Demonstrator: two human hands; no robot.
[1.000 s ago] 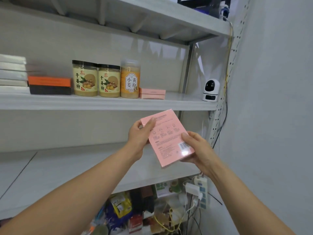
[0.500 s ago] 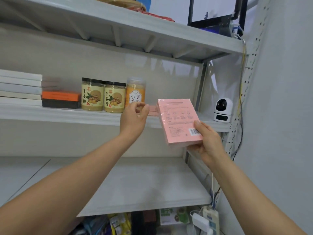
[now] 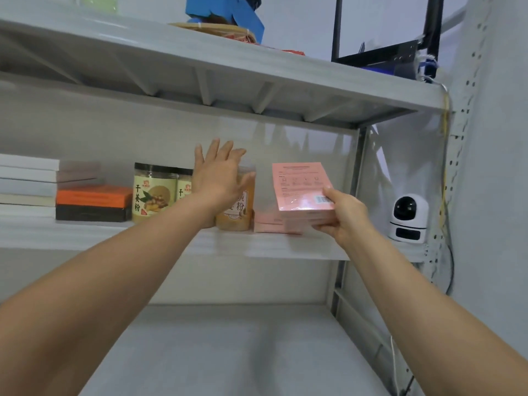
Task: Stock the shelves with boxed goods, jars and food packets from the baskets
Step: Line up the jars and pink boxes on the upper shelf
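On the middle shelf (image 3: 285, 250), just right of the jars, is where this one goes. My right hand (image 3: 343, 215) grips the pink box (image 3: 300, 185) by its lower right corner, thumb on the printed face beside the barcode and fingers curled underneath, so the far edge is free to go in first. The box is tipped up toward me, its bottom edge just above the flat pink boxes (image 3: 268, 224) lying on the shelf. They're the same colour, so I judge the plan is to stack like on like. My left hand (image 3: 220, 175) is up in front of the amber jar (image 3: 237, 212), fingers straight and spread, holding nothing. Whether it touches the jar I can't tell. I reckon it's there to guard that jar from a knock, since the box goes in close beside it. Both arms reach up and forward, nearly straight. Further left stand two ginger-powder jars (image 3: 154, 192), then an orange-and-black box (image 3: 94, 202) and a stack of white boxes (image 3: 27, 184). At the shelf's right end sits a small white security camera (image 3: 408, 218), apart from the box.
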